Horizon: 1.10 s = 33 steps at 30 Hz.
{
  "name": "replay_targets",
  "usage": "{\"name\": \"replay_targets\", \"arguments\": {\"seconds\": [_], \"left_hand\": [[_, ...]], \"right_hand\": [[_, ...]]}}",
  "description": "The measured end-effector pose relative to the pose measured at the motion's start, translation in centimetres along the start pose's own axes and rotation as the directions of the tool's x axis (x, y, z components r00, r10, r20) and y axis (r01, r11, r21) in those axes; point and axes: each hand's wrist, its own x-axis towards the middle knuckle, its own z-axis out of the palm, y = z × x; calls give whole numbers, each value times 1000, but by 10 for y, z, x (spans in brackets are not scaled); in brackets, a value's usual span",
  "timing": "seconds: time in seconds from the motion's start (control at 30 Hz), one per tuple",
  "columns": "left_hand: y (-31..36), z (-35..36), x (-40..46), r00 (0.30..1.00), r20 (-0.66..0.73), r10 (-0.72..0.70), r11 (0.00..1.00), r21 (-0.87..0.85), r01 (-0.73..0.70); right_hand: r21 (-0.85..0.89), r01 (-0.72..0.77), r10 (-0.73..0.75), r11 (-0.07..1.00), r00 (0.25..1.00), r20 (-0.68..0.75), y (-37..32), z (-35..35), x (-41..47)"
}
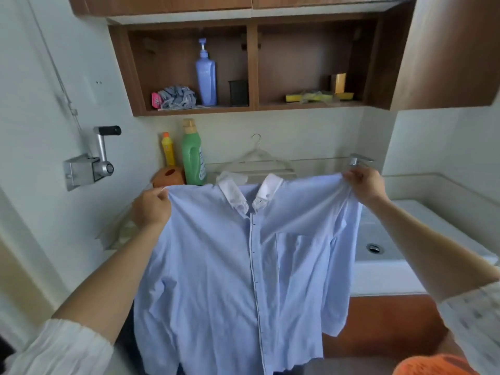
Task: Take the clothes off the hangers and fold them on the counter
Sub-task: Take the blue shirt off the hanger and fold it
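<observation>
Pale-blue shirt [243,266] hangs off-hanger, spread between left hand [151,208] and right hand [365,184], each pinching a shoulder; empty hanger [257,158] lies far behind; next, likely lowering it flat onto the counter [378,280] for folding.

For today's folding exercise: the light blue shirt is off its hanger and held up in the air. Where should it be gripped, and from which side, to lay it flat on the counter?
Grip the shirt at its two shoulder seams, from above and outside, as the left hand and right hand pinch it now. Held there, it hangs spread and buttoned, collar centred, so it should probably lower flat.
</observation>
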Motion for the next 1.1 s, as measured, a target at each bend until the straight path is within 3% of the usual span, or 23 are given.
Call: {"name": "replay_targets", "arguments": {"seconds": [0.07,0.17,0.23,0.37,0.47,0.57,0.67,0.73,0.83,1.0,1.1], "left_hand": [[8,-11,-10,982,91,163,977,-154,-147],[20,-25,-25,874,303,380,909,-295,-293],[23,-36,-33,802,458,383,901,-378,-215],[12,-43,-50,671,663,332,941,-179,-288],[11,-45,-65,706,634,315,943,-127,-307],[20,-48,-80,798,460,390,907,-340,-248],[36,-60,-98,754,474,454,877,-386,-286],[37,-61,-105,716,525,460,887,-227,-403],[30,-66,-119,761,539,361,898,17,-439],[32,-87,-156,745,601,289,952,-95,-292],[33,-100,-179,765,600,234,969,-202,-138]], "right_hand": [[-2,-88,87,996,990,-107,0,-33,-10],[29,-212,213,977,955,-208,2,-63,-19],[58,-241,248,969,946,-206,0,-71,-28],[64,-174,182,983,971,-158,-7,-78,-50],[57,-106,113,993,982,-152,-12,-87,-60],[73,-90,101,993,982,-161,-7,-103,-65],[41,-162,166,986,979,-121,8,-130,-72],[-34,-195,194,980,980,-34,17,-142,-79],[-128,-146,164,981,977,138,25,-152,-96],[-64,-78,98,995,887,452,31,-178,-139],[-133,-12,86,991,821,564,36,-189,-160]]}}
